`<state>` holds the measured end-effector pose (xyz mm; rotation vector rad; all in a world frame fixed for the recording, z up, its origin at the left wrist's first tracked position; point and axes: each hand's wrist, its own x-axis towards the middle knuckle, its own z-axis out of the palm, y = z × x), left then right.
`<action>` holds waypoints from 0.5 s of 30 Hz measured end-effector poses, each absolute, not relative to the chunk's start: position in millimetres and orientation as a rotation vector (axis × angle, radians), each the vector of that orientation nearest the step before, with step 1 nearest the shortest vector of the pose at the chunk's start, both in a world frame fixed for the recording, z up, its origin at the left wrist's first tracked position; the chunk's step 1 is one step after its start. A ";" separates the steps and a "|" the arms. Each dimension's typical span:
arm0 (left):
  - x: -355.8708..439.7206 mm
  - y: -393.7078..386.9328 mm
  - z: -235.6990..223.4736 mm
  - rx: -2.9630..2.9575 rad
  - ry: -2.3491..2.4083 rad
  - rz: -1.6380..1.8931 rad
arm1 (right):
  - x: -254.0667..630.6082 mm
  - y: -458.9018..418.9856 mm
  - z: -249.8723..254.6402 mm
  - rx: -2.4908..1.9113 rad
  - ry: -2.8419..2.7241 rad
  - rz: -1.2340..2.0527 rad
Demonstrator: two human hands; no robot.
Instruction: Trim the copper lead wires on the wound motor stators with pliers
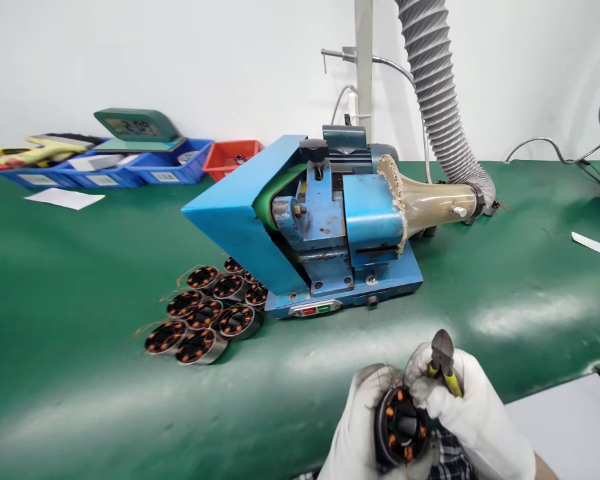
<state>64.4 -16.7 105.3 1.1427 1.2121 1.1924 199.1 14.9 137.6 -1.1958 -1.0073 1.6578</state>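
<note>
Low in the head view, my gloved left hand (349, 430) is closed around a motor stator (383, 443), a dark ring with copper windings facing up towards me. My gloved right hand (475, 403) grips a pair of diagonal cutters (443, 348) with yellow handles, jaws pointing up and away from the stator. The right fingertips meet the stator's upper edge beside the left fingers. Thin wires stick up there, but whether the right fingers pinch one is hidden. Several more stators (200, 347) stand grouped on the green bench, away to the left of both hands.
A blue belt machine (325, 220) stands mid-bench, its nozzle joined to a grey ribbed hose (433, 80). Blue bins (165, 175), a red bin (230, 157) and a digital clock (137, 127) sit at the back left. A white sheet (565, 427) lies at right.
</note>
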 end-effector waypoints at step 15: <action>50.5 -0.9 123.2 0.658 1.059 1.052 | 240.6 52.3 142.7 -1.323 -1.518 1.423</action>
